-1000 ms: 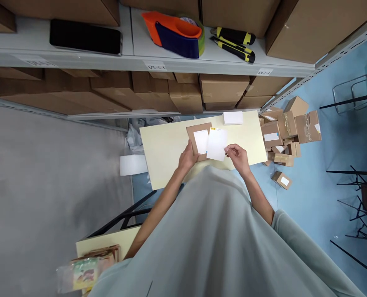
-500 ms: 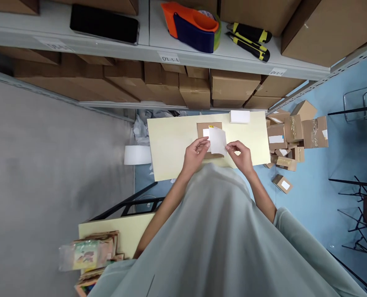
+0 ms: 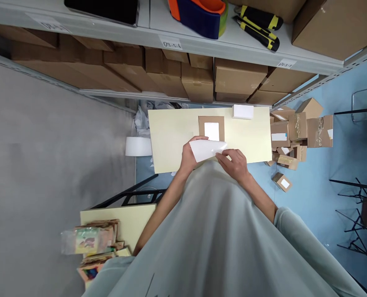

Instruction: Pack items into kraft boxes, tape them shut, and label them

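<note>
A white glossy sheet (image 3: 206,149), slightly curled, is held up in front of me over the near edge of the table. My left hand (image 3: 189,156) grips its left side, with the fingers partly behind it. At the sheet's lower right corner, my right hand (image 3: 234,163) pinches with thumb and fingertips. Just beyond lies a brown cardboard box (image 3: 221,121), which bears a white label (image 3: 211,131) on its top. The box's near part is covered by the sheet. A small white stack (image 3: 243,111) sits at the table's far edge.
The pale yellow table (image 3: 171,128) stands below a shelf with brown boxes (image 3: 241,76). On the shelf lie a tape dispenser (image 3: 198,18), box cutters (image 3: 260,33) and a phone (image 3: 103,10). Cardboard boxes (image 3: 319,130) are heaped on the right floor; packaged items (image 3: 89,239) lie lower left.
The sheet has come off the box area toward me and turned to lie crosswise, uncovering the box's white label. Both hands moved slightly nearer; my left hand has taken hold of the sheet's left side.
</note>
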{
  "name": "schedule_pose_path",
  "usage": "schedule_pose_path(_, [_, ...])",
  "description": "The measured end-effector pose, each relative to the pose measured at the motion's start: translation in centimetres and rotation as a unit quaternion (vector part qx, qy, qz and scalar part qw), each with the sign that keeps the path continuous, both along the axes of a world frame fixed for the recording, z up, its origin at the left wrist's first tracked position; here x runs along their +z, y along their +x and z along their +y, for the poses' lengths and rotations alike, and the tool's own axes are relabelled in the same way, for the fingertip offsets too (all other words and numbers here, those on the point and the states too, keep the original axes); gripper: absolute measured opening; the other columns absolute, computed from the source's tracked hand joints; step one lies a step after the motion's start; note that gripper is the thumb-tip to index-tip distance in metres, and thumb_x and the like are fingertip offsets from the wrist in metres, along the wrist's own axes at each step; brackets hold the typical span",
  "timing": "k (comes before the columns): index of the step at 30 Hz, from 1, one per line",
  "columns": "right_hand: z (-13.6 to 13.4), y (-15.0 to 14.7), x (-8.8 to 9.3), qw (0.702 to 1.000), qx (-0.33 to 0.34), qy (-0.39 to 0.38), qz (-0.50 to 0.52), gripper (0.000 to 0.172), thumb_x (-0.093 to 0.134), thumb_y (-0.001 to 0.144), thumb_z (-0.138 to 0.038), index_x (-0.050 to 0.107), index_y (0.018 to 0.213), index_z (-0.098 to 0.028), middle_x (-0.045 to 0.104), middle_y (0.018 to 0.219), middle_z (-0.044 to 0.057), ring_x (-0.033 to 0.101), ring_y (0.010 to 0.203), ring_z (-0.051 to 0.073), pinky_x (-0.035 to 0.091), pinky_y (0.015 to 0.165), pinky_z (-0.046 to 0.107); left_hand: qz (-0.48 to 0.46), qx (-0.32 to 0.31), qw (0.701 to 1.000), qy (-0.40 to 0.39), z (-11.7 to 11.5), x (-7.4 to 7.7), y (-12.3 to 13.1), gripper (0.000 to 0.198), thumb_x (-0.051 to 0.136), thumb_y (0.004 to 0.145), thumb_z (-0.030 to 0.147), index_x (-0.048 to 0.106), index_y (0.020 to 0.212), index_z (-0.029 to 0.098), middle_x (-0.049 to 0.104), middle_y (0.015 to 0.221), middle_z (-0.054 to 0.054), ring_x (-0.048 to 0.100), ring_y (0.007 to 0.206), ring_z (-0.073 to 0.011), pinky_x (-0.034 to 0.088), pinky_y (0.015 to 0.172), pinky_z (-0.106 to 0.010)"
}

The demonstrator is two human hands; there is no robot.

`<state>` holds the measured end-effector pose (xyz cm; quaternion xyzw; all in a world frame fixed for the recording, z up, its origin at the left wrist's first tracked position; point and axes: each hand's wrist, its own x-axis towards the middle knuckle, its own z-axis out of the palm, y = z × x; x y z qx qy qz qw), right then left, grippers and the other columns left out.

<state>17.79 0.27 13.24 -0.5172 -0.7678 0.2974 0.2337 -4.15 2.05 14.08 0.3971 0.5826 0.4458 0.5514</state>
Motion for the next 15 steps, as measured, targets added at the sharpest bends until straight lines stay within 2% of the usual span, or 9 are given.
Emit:
schedule_pose_path(4, [0.3, -0.3, 0.4, 0.999, -0.041, 0.007, 0.026, 0.027, 0.062, 0.113, -0.046, 0.081, 0.104, -0.03, 0.075, 0.094, 0.008, 0.071, 0.088, 0.023, 0.055, 0.082, 0.04, 0.017, 0.024, 1.0, -0.001, -0.2, -1.2, -0.2, 0.054, 0.09, 0.073, 0.043, 0.075, 0.12, 0.021, 0.079, 0.105, -0.007, 0.075, 0.097, -0.0257, 0.059, 0.087, -0.037])
schedule_pose_path(7, [0.7, -0.9, 1.0, 0.994, -0.077, 0.006, 0.083, 0.029, 0.061, 0.113, -0.047, 0.081, 0.103, -0.028, 0.074, 0.095, 0.008, 0.071, 0.086, 0.023, 0.058, 0.082, 0.04, -0.003, 0.045, 0.999, -0.019, -0.2, -2.5, -0.2, 0.042, 0.087, 0.081, 0.05, 0.071, 0.108, 0.021, 0.074, 0.093, -0.004, 0.072, 0.091, -0.0219, 0.06, 0.085, -0.035])
schedule_pose_path(9, [1.2, -1.2, 1.0, 0.986, -0.11, -0.016, 0.124, 0.031, 0.063, 0.111, -0.05, 0.08, 0.102, -0.027, 0.073, 0.094, 0.007, 0.069, 0.085, 0.022, 0.06, 0.081, 0.039, -0.013, 0.046, 0.998, -0.029, -0.1, -3.3, -0.2, 0.042, 0.085, 0.084, 0.058, 0.068, 0.098, 0.022, 0.073, 0.09, -0.003, 0.072, 0.089, -0.0201, 0.06, 0.087, -0.034])
schedule_pose_path(12, [2.4, -1.4, -0.4, 0.967, -0.168, -0.092, 0.166, 0.035, 0.068, 0.105, -0.056, 0.078, 0.098, -0.024, 0.073, 0.092, 0.005, 0.066, 0.08, 0.019, 0.059, 0.077, 0.034, -0.006, 0.038, 0.998, -0.041, -0.1, -4.6, -0.5, 0.048, 0.084, 0.085, 0.066, 0.068, 0.094, 0.022, 0.073, 0.087, -0.002, 0.071, 0.084, -0.0185, 0.061, 0.087, -0.034])
schedule_pose_path(15, [3.8, -1.2, -3.2, 0.942, -0.216, -0.189, 0.175, 0.036, 0.072, 0.097, -0.058, 0.076, 0.093, -0.022, 0.072, 0.084, 0.001, 0.061, 0.07, 0.016, 0.056, 0.071, 0.031, 0.005, 0.0, 0.998, -0.061, 0.4, -6.2, -1.0, 0.047, 0.082, 0.087, 0.067, 0.069, 0.095, 0.022, 0.072, 0.083, -0.002, 0.07, 0.078, -0.0187, 0.06, 0.081, -0.034])
